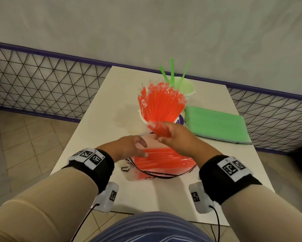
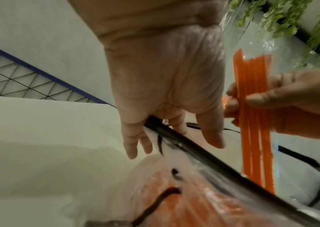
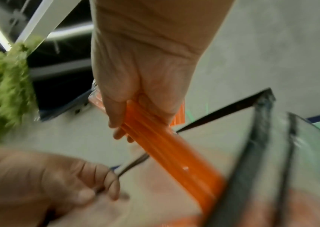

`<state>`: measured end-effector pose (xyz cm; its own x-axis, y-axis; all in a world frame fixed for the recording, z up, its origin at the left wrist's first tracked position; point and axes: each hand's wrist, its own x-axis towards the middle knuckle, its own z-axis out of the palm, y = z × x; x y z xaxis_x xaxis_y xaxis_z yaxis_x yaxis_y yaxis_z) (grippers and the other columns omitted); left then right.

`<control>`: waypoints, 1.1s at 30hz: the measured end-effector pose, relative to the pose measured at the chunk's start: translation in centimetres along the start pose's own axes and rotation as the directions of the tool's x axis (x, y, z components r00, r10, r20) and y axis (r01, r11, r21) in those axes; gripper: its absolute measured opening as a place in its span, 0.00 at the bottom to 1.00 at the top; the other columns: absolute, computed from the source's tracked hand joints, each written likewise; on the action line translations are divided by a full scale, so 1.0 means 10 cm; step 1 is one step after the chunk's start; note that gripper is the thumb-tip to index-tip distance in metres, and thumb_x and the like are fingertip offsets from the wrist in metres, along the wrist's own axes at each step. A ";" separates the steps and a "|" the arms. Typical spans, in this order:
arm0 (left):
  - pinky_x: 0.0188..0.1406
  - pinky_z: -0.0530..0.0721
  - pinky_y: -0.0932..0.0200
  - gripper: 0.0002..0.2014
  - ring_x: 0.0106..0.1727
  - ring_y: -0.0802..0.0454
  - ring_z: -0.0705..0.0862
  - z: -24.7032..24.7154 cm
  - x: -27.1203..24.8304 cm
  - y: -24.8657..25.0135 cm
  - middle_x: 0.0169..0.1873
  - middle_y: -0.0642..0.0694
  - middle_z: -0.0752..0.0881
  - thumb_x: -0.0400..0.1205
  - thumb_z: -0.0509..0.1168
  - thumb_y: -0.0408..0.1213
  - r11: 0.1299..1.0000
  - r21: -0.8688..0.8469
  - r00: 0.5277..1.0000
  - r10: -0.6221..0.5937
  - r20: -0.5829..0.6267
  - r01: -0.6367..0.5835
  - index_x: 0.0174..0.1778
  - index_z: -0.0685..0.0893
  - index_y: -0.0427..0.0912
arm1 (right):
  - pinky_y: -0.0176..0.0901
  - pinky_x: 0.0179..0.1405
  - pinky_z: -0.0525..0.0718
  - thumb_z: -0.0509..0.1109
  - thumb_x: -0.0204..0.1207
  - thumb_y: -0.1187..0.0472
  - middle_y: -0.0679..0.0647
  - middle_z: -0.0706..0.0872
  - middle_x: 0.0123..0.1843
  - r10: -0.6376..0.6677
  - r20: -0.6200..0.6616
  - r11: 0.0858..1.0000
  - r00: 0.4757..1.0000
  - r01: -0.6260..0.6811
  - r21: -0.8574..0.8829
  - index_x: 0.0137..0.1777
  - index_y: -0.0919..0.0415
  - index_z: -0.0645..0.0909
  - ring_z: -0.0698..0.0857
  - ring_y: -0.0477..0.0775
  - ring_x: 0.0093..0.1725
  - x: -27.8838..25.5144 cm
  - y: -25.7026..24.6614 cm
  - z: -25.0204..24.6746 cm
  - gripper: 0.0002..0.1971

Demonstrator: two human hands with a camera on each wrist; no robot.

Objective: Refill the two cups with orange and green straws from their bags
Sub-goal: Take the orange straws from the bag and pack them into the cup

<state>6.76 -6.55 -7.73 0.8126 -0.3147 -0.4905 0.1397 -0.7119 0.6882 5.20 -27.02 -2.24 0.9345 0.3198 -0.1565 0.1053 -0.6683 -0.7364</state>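
Right hand is where I watch first: its fingers and thumb are curled tight round a small bunch of orange straws, the lower ends apparently not yet clear of the mouth of the orange bag lying flat on the white table just in front of me. My left hand has its fingers laid loosely over the bag's black-edged mouth; in the left wrist view they look fairly straight, in the right wrist view they seem to curl at the zip edge, so I call it a light hold on the rim and no more. Beyond the hands stands the cup of orange straws, already well packed, and behind it the green cup with only three green straws; the green bag lies closed to the right of the cups. To do this step well, I judge I should keep the left hand pinning the bag down so it does not ride up with the bunch, draw the straws out along their length, not sideways, then tilt them upright and lower them into a gap at the cup's rim without knocking it over. Wrapped straws look slippery, so a firm grip matters.
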 end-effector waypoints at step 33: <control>0.48 0.78 0.56 0.10 0.59 0.51 0.81 0.00 0.35 0.37 0.65 0.57 0.77 0.74 0.76 0.44 0.965 0.044 0.831 0.247 -0.498 -0.260 0.46 0.86 0.45 | 0.46 0.46 0.79 0.77 0.73 0.54 0.58 0.84 0.61 0.275 -0.174 0.933 0.946 -0.306 -0.190 0.73 0.63 0.70 0.84 0.59 0.54 0.74 -0.40 -0.02 0.31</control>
<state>10.09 -10.30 -6.87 0.9918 -0.1243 0.0285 -0.1013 -0.6327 0.7677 11.76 -22.16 -0.29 0.9719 0.0015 -0.2355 -0.1232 -0.8490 -0.5138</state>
